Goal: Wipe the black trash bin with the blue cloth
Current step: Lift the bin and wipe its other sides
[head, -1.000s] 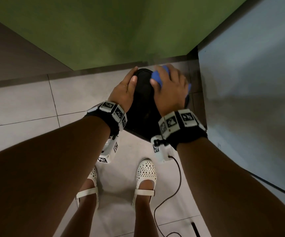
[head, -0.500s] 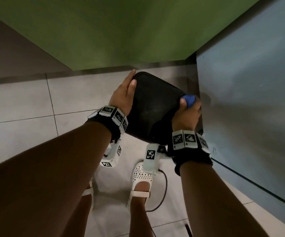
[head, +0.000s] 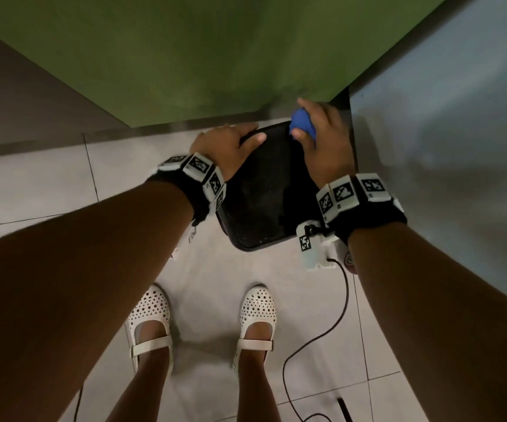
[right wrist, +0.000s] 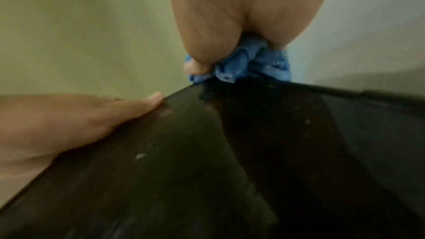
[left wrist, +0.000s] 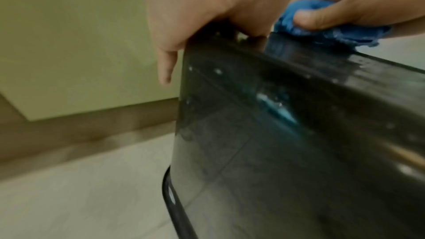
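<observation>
Looking down from the head view, I've got the black trash bin (head: 264, 190) at the centre of the frame, on the pale floor tiles (head: 33, 184) just above my white shoes (head: 151, 318), tucked in where the green wall (head: 215, 56) meets the grey panel (head: 444, 117) at right. My left hand (head: 225, 144) lies on the bin's upper left corner, thumb on the top face, the fingers out of sight over the edge. My right hand (head: 322, 141) sits on the upper right corner, fingers and thumb curled round the bunched blue cloth (head: 302, 124).

Over to the left wrist view: my left palm is over the bin's corner at upper centre, one finger pointing straight down beside the wall of the bin, relaxed and not gripping. At upper right the cloth is squashed onto the top edge under my right thumb. Specks and a pale smear show on the glossy side.

Now the right wrist view: the cloth is wadded at upper centre, clamped in my fist and touching the bin's far edge; my left fingertips (right wrist: 151, 99) lie straight and together at mid left, touching the rim.

To do this well, I reckon I should brace firmly with the left, spread the wad flatter, and drag along the edge with even pressure, then down that speckled side.
</observation>
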`<move>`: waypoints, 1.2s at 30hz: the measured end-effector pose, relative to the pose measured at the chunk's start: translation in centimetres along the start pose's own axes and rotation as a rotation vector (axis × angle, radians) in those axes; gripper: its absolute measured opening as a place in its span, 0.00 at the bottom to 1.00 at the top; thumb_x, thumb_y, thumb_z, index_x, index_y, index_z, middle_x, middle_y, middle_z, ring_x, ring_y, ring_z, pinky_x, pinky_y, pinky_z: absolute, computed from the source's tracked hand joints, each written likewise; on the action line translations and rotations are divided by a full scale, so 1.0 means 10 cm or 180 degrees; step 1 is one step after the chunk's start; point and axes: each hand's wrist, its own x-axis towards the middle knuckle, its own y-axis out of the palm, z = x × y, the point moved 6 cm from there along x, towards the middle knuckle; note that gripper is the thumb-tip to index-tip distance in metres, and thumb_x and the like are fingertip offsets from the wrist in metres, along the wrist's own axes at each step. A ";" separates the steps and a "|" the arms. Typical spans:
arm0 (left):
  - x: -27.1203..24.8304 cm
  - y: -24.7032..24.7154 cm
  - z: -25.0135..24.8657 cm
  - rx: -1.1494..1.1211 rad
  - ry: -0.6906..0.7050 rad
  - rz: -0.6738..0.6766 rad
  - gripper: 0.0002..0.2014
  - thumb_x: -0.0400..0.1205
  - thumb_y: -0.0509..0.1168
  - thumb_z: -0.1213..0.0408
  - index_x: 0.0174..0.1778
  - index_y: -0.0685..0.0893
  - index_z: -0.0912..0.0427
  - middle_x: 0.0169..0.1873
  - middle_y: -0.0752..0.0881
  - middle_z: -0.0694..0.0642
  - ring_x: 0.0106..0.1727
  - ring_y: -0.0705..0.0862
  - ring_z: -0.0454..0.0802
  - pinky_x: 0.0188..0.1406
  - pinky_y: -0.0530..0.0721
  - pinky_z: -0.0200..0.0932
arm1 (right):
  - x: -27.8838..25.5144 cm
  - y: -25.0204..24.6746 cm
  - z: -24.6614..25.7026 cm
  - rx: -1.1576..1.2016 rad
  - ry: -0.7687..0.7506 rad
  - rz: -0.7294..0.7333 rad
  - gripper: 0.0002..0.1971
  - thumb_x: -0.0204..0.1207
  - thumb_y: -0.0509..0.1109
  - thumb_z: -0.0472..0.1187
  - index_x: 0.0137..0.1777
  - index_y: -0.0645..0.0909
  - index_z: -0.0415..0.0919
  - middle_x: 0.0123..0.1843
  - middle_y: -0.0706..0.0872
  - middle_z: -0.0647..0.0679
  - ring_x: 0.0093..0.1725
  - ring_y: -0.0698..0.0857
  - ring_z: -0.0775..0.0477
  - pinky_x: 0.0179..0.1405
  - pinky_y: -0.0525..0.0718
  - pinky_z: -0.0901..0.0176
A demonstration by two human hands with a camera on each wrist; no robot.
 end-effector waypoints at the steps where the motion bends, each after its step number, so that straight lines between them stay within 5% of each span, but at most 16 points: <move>1: 0.02 0.01 0.02 -0.0143 0.0007 -0.0076 0.24 0.83 0.49 0.42 0.74 0.71 0.44 0.72 0.77 0.54 0.74 0.74 0.55 0.73 0.71 0.51 | -0.04 0.02 0.05 -0.0071 -0.0071 -0.0057 0.24 0.80 0.63 0.44 0.75 0.67 0.46 0.73 0.70 0.38 0.69 0.70 0.36 0.68 0.69 0.49; 9: -0.02 -0.01 0.04 -0.1160 -0.0141 -0.0226 0.19 0.83 0.56 0.48 0.66 0.81 0.49 0.65 0.84 0.50 0.68 0.79 0.47 0.67 0.71 0.34 | -0.57 0.15 -0.02 -0.0511 -0.0199 -0.0298 0.24 0.78 0.65 0.38 0.74 0.70 0.48 0.80 0.62 0.38 0.77 0.61 0.29 0.71 0.67 0.29; 14: 0.02 0.05 0.08 -0.1480 -0.0194 -0.0084 0.19 0.82 0.58 0.46 0.64 0.82 0.48 0.61 0.86 0.50 0.65 0.81 0.47 0.72 0.75 0.48 | -1.29 0.29 -0.05 -0.0772 -0.0208 -0.0367 0.25 0.75 0.64 0.38 0.73 0.68 0.52 0.79 0.63 0.43 0.78 0.57 0.33 0.74 0.56 0.34; 22: 0.02 0.05 0.08 -0.1395 -0.0041 0.0017 0.18 0.83 0.57 0.49 0.67 0.80 0.48 0.65 0.83 0.50 0.69 0.78 0.46 0.75 0.71 0.46 | -1.50 0.62 0.36 -0.0764 -0.0867 0.0105 0.28 0.69 0.62 0.35 0.71 0.69 0.51 0.76 0.70 0.44 0.75 0.67 0.35 0.72 0.65 0.39; 29: 0.03 0.05 0.06 -0.1283 0.0111 -0.0051 0.18 0.85 0.56 0.52 0.69 0.78 0.50 0.68 0.81 0.51 0.71 0.76 0.47 0.76 0.69 0.43 | -0.76 0.28 0.13 -0.0524 0.0790 -0.0521 0.24 0.80 0.62 0.44 0.76 0.66 0.53 0.82 0.59 0.45 0.81 0.53 0.36 0.77 0.47 0.37; 36: 0.06 0.09 0.10 -0.1693 0.0053 -0.0066 0.18 0.83 0.59 0.51 0.66 0.81 0.49 0.66 0.83 0.49 0.69 0.78 0.45 0.76 0.70 0.48 | -1.36 0.72 0.51 -0.0625 -0.0737 0.0139 0.30 0.69 0.70 0.36 0.71 0.69 0.51 0.76 0.70 0.43 0.76 0.65 0.37 0.73 0.63 0.39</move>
